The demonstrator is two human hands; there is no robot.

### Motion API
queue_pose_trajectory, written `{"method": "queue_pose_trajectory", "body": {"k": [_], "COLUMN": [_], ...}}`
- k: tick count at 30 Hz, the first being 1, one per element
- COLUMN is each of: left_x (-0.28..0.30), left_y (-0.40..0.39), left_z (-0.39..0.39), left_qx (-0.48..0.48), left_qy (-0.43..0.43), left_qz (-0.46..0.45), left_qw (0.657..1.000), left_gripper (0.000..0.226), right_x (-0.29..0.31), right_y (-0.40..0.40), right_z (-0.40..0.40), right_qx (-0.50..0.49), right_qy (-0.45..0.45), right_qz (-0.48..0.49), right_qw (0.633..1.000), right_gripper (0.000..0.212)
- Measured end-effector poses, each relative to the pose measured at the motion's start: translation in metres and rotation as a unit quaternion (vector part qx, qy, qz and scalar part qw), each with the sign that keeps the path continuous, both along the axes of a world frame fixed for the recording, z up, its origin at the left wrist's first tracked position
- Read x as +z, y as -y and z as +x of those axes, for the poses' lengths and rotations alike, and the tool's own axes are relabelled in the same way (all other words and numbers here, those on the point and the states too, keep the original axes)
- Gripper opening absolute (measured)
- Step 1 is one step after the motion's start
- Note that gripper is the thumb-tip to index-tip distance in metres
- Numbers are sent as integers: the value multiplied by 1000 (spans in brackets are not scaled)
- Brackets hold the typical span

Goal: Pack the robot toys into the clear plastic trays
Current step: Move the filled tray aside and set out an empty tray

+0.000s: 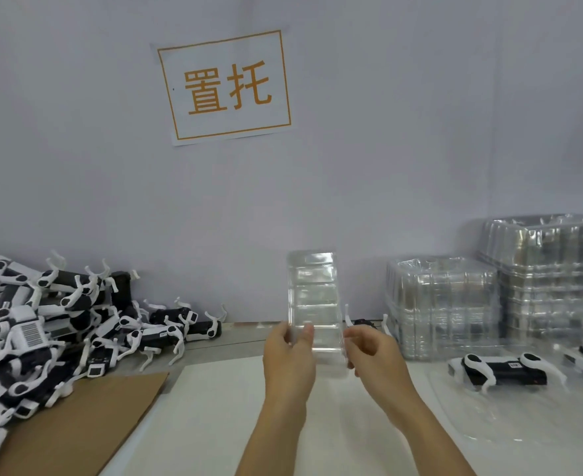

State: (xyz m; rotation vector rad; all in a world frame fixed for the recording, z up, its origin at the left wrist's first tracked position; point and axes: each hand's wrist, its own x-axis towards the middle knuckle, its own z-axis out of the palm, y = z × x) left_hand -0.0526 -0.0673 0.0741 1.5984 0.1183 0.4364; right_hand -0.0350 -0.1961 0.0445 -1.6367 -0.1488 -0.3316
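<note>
Clear plastic tray (314,304) stands up tall above the table (214,407), both hands pinching its bottom end: left hand (288,359), right hand (374,355). Robot toys (43,331) lie heaped left.

The clear ribbed plastic tray (314,297) at centre frame looks glossy and thin, as do the stacked clear plastic trays (444,304) at right. The black-and-white plastic robot toys (43,324) at left look smooth; the brown cardboard sheet (77,424) beneath them is matt.

Wall sign (224,87) — cardboard sheet (77,424)
</note>
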Motion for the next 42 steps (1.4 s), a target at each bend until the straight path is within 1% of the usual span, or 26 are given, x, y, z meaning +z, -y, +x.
{"method": "queue_pose_trajectory", "body": {"k": [2, 4, 7, 8, 10, 12, 14, 17, 19, 20, 22, 25, 27, 30, 33, 38, 42], "left_x": [-4, -10, -21, -24, -28, -29, -27, -27, -30, -31, -32, -35, -36, -37, -39, -40, -41], "left_y": [-3, -10, -20, -23, -28, -31, -31, -29, -30, -30, -31, -34, -35, -37, -38, -41, -42], "left_z": [-7, -11, -10, -10, -9, -8, -7, -7, -8, -8, -9, -9, -9, -8, -7, -5, -4], "left_qx": [-15, -17, -14, -18, -33, -53, -61, -56, -39, -29, -30, -61, -76, -75, -78, -82, -91], "left_qy": [14, 26, 24, 18, 13, 11, 11, 57, 78, 80, 83, 88, 90, 97, 103, 107, 112], "left_qz": [-42, -58, -29, -16, -9, -6, 28, 96, 183, 225, 265, 253, 236, 247, 249, 226, 222], "left_qw": [999, 998, 999, 1000, 999, 999, 998, 992, 979, 971, 960, 962, 965, 961, 960, 965, 964], "left_gripper": [9, 13, 18, 19, 20, 23, 30, 49, 71, 77, 73, 70, 74, 81, 81, 78, 80], "right_x": [3, 4, 6, 6, 3, 0, 0, -2, -4, -6, -7, -8, -9, -10, -10, -6, -4], "right_y": [-2, -5, -11, -13, -17, -20, -21, -25, -28, -30, -32, -32, -32, -31, -32, -31, -29], "right_z": [-2, -3, -3, -3, -3, -3, -2, -2, -3, -3, -2, 0, 1, 0, -1, -4, -6], "right_qx": [9, 23, 97, 116, 117, 106, 115, 136, 133, 132, 132, 146, 162, 184, 184, 177, 165], "right_qy": [7, 7, -5, -8, -6, -10, -26, -50, -67, -76, -95, -119, -139, -158, -164, -153, -144], "right_qz": [18, 46, 79, 76, 57, 64, 78, 96, 113, 123, 147, 186, 215, 237, 224, 213, 192], "right_qw": [1000, 999, 992, 990, 991, 992, 990, 985, 982, 981, 976, 964, 953, 940, 943, 949, 957], "right_gripper": [19, 16, 19, 20, 18, 14, 13, 13, 11, 11, 11, 11, 14, 16, 19, 19, 14]}}
